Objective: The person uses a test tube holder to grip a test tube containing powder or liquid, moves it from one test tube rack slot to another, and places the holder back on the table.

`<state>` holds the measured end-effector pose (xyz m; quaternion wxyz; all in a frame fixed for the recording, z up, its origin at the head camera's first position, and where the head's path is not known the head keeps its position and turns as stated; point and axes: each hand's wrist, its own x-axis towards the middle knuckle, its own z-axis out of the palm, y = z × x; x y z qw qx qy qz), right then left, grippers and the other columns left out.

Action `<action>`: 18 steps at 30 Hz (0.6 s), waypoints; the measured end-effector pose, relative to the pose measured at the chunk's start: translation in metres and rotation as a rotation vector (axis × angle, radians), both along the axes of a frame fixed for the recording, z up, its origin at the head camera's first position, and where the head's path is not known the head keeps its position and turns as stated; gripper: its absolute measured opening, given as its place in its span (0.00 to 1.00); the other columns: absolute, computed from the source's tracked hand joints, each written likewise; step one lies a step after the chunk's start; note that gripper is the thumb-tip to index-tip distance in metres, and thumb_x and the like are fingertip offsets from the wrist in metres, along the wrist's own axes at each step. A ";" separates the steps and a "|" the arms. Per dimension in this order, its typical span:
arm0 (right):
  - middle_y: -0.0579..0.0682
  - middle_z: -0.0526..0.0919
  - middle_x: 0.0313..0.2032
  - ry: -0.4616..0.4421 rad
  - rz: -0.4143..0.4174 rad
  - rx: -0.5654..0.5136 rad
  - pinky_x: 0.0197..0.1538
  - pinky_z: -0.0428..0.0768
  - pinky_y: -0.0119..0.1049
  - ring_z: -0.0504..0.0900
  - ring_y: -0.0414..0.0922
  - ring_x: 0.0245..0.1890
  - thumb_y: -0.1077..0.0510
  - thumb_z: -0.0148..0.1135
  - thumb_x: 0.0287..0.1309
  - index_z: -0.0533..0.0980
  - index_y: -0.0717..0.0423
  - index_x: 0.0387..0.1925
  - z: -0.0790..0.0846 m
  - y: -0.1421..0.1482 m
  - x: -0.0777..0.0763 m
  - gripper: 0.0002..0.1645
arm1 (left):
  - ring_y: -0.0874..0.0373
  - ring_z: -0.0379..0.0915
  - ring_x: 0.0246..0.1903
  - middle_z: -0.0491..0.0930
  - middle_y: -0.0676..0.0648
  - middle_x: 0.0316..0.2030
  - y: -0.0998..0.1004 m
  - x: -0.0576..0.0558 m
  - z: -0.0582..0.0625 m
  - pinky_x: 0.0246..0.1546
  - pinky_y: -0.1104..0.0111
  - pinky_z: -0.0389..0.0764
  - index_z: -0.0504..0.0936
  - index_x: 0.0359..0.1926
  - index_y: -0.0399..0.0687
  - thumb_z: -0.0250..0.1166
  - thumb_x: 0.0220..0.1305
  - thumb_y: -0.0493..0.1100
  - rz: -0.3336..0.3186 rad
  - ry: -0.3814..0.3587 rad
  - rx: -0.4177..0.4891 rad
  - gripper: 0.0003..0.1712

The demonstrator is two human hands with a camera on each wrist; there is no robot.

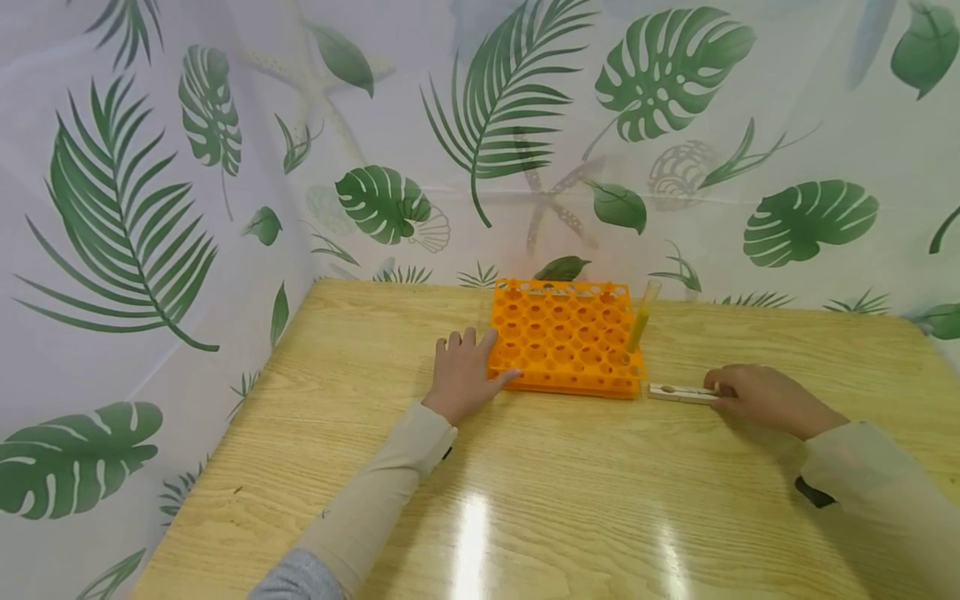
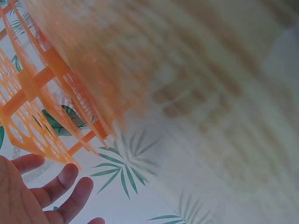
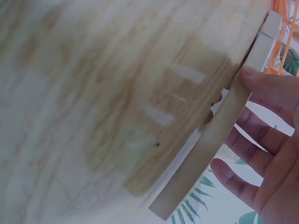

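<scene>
On the wooden table, an orange test tube rack (image 1: 566,333) with rows of round holes stands near the back. One glass test tube (image 1: 641,321) with yellowish liquid leans in its right-hand column. My left hand (image 1: 463,371) rests at the rack's left end, fingers spread and thumb across the front corner. In the left wrist view its fingertips meet the rack's edge. To the right of the rack lies a wooden test tube clamp (image 1: 682,393), its jaw end pointing at the rack's front corner. My right hand (image 1: 765,400) pinches the clamp's other end, thumb against its side (image 3: 217,135).
The wooden table (image 1: 525,500) spreads out in front of the rack, with bright reflections on its surface. Behind it and on the left hangs a white sheet (image 1: 390,133) printed with green leaves, close to the rack's back.
</scene>
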<state>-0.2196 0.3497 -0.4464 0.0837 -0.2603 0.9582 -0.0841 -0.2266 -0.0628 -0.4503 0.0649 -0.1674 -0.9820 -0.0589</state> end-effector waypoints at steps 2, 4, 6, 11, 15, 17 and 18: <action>0.40 0.79 0.26 -0.002 0.001 0.004 0.28 0.72 0.35 0.73 0.33 0.24 0.58 0.64 0.54 0.78 0.54 0.38 0.000 0.000 0.000 0.09 | 0.45 0.67 0.42 0.71 0.42 0.46 0.000 0.000 0.000 0.47 0.54 0.68 0.65 0.58 0.51 0.50 0.60 0.72 0.001 -0.002 0.000 0.37; 0.40 0.79 0.26 -0.002 0.001 0.006 0.28 0.71 0.35 0.72 0.33 0.24 0.58 0.64 0.54 0.78 0.53 0.38 -0.001 0.000 0.000 0.09 | 0.45 0.67 0.42 0.71 0.42 0.46 0.000 0.000 0.000 0.47 0.54 0.68 0.65 0.58 0.51 0.50 0.60 0.72 0.002 -0.005 0.005 0.37; 0.40 0.79 0.26 -0.002 0.001 0.005 0.28 0.71 0.35 0.72 0.33 0.24 0.58 0.65 0.54 0.78 0.53 0.39 -0.001 0.000 -0.001 0.09 | 0.45 0.67 0.42 0.71 0.42 0.46 0.000 0.000 0.000 0.47 0.53 0.68 0.65 0.58 0.51 0.50 0.60 0.72 0.004 -0.008 0.005 0.37; 0.40 0.79 0.26 -0.007 -0.003 -0.002 0.28 0.71 0.35 0.72 0.34 0.24 0.57 0.65 0.53 0.78 0.53 0.39 -0.002 0.000 -0.002 0.11 | 0.44 0.68 0.43 0.71 0.42 0.46 0.000 0.000 0.000 0.49 0.52 0.68 0.65 0.57 0.51 0.51 0.60 0.72 0.006 -0.011 0.013 0.36; 0.42 0.79 0.27 -0.015 -0.016 -0.001 0.28 0.72 0.36 0.73 0.35 0.25 0.55 0.66 0.53 0.77 0.54 0.40 -0.002 -0.003 -0.001 0.13 | 0.43 0.68 0.44 0.71 0.41 0.47 0.000 0.000 0.000 0.50 0.51 0.68 0.65 0.57 0.51 0.51 0.60 0.72 0.006 -0.023 0.020 0.36; 0.44 0.80 0.28 -0.003 -0.016 0.002 0.29 0.74 0.38 0.75 0.37 0.26 0.54 0.66 0.53 0.77 0.55 0.41 -0.001 -0.005 0.000 0.14 | 0.43 0.68 0.45 0.71 0.41 0.48 0.000 0.000 -0.001 0.51 0.50 0.68 0.65 0.57 0.51 0.50 0.60 0.72 0.007 -0.031 0.015 0.37; 0.45 0.81 0.29 0.006 -0.016 0.002 0.30 0.75 0.39 0.77 0.39 0.26 0.54 0.66 0.52 0.77 0.56 0.42 -0.001 -0.007 0.001 0.16 | 0.42 0.68 0.46 0.71 0.40 0.49 0.000 0.000 -0.001 0.51 0.50 0.68 0.65 0.58 0.51 0.50 0.60 0.72 0.008 -0.037 0.014 0.37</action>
